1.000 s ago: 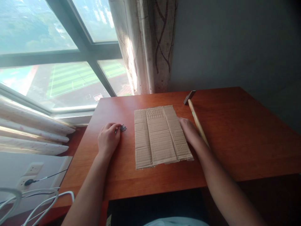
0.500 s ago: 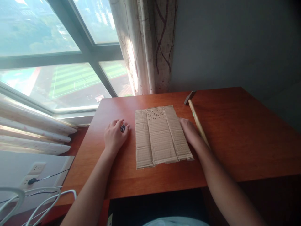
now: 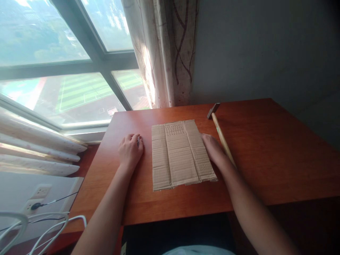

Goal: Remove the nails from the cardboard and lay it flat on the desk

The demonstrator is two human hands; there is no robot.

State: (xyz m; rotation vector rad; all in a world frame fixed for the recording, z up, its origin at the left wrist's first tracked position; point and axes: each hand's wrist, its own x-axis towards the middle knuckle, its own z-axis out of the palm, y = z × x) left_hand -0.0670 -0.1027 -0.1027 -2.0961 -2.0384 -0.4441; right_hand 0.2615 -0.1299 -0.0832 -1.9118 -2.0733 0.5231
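Note:
My left hand (image 3: 130,150) lies on the desk left of the cardboard, its fingers closed round a small bunch of thin dark pieces (image 3: 137,142) that look like nails. Only a bit of the bunch shows between thumb and index finger. A flat, creased piece of cardboard (image 3: 183,159) is in front of me, with rows of small dark holes in its upper middle part. Against the right edge of the cardboard is my right hand (image 3: 211,144). Its fingers are hidden by the cardboard, so their grip does not show. Just right of that hand lies a hammer (image 3: 222,134) with a wooden handle.
All this is on a reddish-brown wooden desk (image 3: 276,152). A window (image 3: 77,92) and curtains (image 3: 162,53) stand behind and to the left. White cables (image 3: 47,226) and a wall socket (image 3: 33,205) are at the lower left.
The fingers of my left hand have closed further over the bunch, so less of it shows. My right hand, the cardboard and the hammer stay in place on the desk.

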